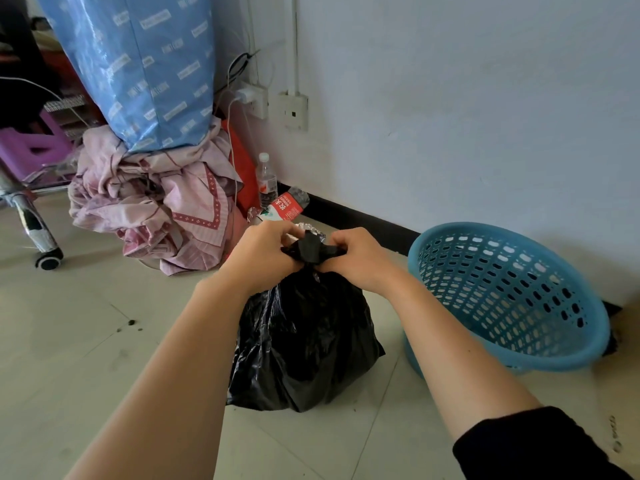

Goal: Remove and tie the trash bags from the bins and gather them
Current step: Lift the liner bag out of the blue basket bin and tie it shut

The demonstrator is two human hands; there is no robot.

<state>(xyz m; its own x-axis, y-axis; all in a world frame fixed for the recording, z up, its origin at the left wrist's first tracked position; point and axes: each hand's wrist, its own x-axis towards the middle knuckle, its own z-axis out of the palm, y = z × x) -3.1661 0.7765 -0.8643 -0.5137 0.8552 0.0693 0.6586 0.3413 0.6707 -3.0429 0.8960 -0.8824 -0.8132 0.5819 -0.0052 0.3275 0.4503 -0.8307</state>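
Head view, looking down at a tiled floor beside a pale wall: a person's bare forearms reach forward to a full black trash bag (pixel 304 341) that sits on the floor between them. The left hand (pixel 263 254) and the right hand (pixel 360 258) meet at the bag's gathered neck (pixel 311 252), each with its fingers (pixel 337 242) curled tight and clamped on a twist of black plastic, knuckles nearly touching. The step in hand looks like tying the bag shut; whether a knot is already formed cannot be told, since the hands hide it. Just to the right, a blue mesh bin (pixel 491 282) leans tipped toward the camera against the wall, with no liner visible inside, so this bag is probably out of it. Next, the knot likely needs a firm outward pull on both ends, then the bag can be lifted by its neck and carried to join the others. Behind lie a heap of pink cloth (pixel 156 202) and a clear plastic bottle (pixel 266 178)
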